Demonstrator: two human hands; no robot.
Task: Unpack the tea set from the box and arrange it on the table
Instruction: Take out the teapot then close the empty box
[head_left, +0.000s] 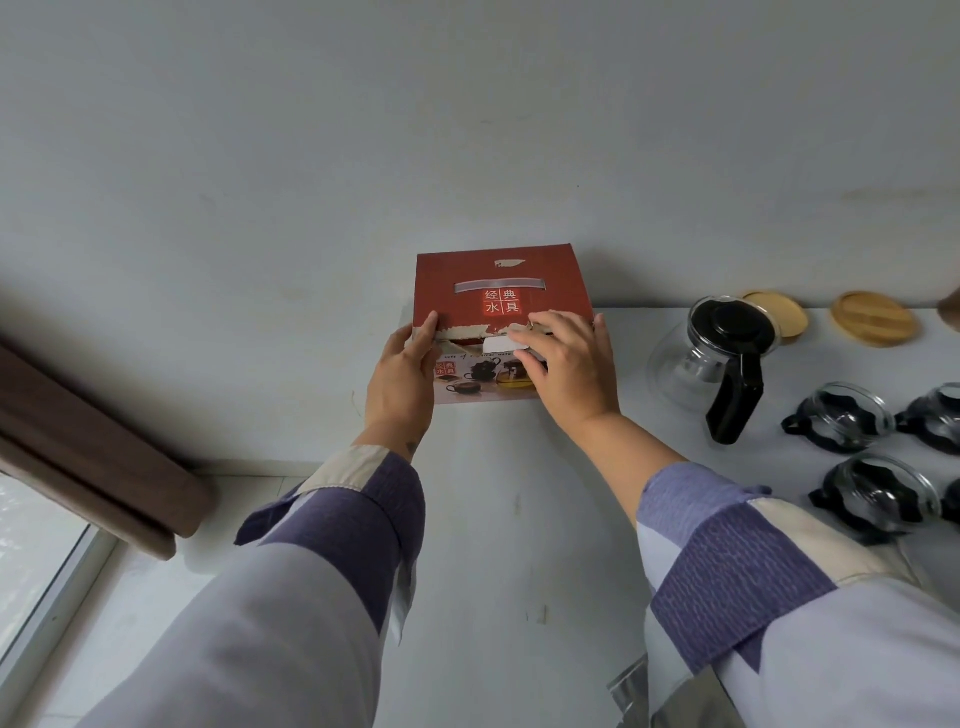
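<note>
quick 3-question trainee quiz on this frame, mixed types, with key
1. True or false: both hands touch the red box.
2. Which stands right of the box? A) the glass teapot B) a kettle C) a vase
3. Fill in: behind the teapot lie two round ___ lids.

Key: 1 true: left hand at its left edge, right hand over the torn front flap. 2 A. 3 wooden.

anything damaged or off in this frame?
Yes: the red box has a ragged, torn front edge on its lid, pale cardboard showing, between the left hand and right hand. The glass teapot and cups look intact.
</note>
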